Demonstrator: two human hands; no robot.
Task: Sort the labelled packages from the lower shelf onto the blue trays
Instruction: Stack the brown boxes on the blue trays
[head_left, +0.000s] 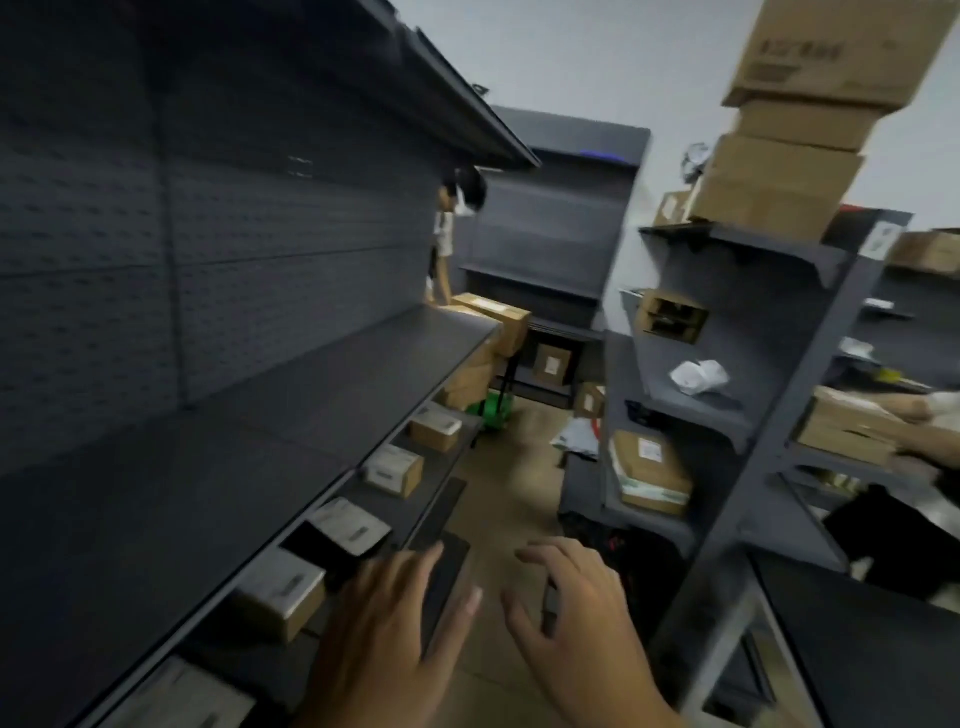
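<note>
Dark shelving filled the frame's left, labelled packages lined its lower shelf at bottom left, and both hands, left and right, hovered spread and empty, likely to nudge a neighbouring box in the blur.

This is a parcel stockroom or warehouse aisle. A long dark grey metal shelving unit with a perforated back panel runs along the left; on its lower shelf sits a row of small labelled cardboard packages. Across the narrow aisle from it stands a second grey metal rack, topped by stacked large brown cartons.
</note>
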